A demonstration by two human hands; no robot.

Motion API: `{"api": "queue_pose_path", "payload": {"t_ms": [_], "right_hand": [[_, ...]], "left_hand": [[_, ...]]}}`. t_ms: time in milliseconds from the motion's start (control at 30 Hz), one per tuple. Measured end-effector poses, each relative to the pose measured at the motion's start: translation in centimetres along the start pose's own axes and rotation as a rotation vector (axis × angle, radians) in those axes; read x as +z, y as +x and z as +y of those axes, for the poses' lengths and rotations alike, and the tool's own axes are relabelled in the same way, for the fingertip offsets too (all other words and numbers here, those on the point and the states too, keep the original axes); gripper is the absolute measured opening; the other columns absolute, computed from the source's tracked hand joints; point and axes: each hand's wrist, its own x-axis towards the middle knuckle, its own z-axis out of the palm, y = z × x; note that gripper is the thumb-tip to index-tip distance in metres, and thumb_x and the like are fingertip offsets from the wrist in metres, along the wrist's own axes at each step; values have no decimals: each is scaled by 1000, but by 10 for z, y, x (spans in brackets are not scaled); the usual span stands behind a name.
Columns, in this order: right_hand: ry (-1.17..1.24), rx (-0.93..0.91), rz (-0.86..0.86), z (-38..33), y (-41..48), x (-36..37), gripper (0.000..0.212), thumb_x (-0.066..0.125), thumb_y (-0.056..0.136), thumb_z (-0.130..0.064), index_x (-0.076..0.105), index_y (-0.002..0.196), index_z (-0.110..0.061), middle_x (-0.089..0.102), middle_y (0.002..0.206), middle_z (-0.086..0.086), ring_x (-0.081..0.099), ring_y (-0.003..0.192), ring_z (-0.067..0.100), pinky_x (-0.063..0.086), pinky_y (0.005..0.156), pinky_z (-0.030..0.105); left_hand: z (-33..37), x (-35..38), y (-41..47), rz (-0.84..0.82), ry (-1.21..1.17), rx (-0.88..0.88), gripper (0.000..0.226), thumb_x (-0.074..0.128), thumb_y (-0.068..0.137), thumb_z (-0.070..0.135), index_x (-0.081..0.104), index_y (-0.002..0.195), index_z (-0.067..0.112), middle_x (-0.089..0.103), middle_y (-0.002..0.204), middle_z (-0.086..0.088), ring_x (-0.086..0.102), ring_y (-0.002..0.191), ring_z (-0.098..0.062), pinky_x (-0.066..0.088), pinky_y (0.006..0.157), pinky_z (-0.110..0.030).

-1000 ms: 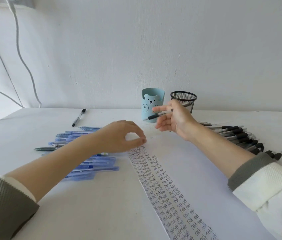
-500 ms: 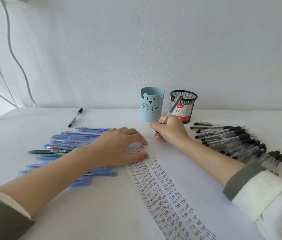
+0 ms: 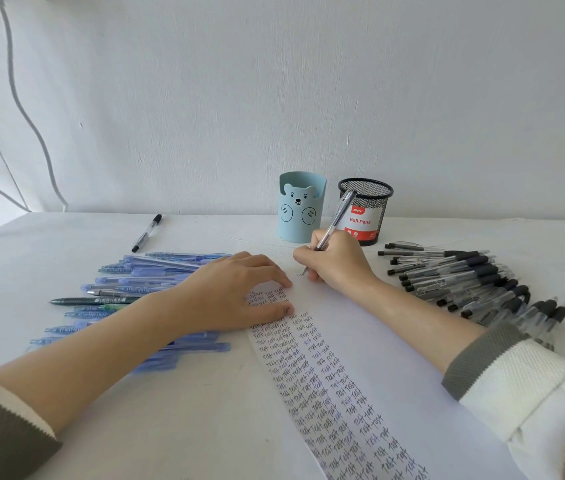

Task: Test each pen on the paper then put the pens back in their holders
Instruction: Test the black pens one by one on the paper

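Note:
My right hand (image 3: 333, 263) grips a clear black-ink pen (image 3: 336, 220) in a writing hold, its tip touching the white paper (image 3: 395, 358) near the sheet's far end. Flat on the paper's left edge rests my left hand (image 3: 236, 294), fingers straight, over rows of handwritten "test" words. Several blue pens (image 3: 156, 268) lie in a pile to the left, partly under my left forearm. Several black pens (image 3: 464, 275) lie fanned out on the right. A light blue bear holder (image 3: 300, 207) and a black mesh holder (image 3: 369, 211) labelled "Ball Pens" stand at the back.
A single black-capped pen (image 3: 146, 233) lies apart at the back left of the white table (image 3: 49, 244). A dark green pen (image 3: 97, 300) lies among the blue ones. White cables (image 3: 24, 109) hang on the wall at the left.
My right hand brought the pen down from in front of the holders and set its tip on the paper. My left hand flattened onto the sheet.

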Motion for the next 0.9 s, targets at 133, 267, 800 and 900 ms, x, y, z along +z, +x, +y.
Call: {"api": "queue_pose_path", "payload": {"t_ms": [133,267,800,900], "right_hand": [[2,7,-10,1,0,1,25,64,68,-22,46,52,-19,62,45,1,55,46,13,52,63,38],[9,13,-15,1,1,1,24,64,67,-23,47,52,-19,61,45,0,55,46,13,53,64,38],[-43,-14,-9,0,0,1,25,66,70,-20,47,54,-18,63,46,1,57,45,9,49,62,31],[-30,-11,-21,1,0,1,26,66,70,-21,47,53,-19,62,46,0,57,46,10,48,62,30]], "left_hand": [[0,-1,1,-5,-10,-4,66,30,72,83,54,123,48,49,127,28,45,115,0,42,101,-32],[-1,0,1,-4,-18,1,66,31,72,83,55,123,48,50,127,28,46,115,-1,42,101,-34],[-1,-1,0,-11,-33,10,66,32,72,84,56,122,47,50,128,27,46,115,-1,42,101,-35],[-1,-1,0,-12,-38,9,67,32,71,84,56,122,47,50,127,27,46,115,-1,42,101,-35]]}}
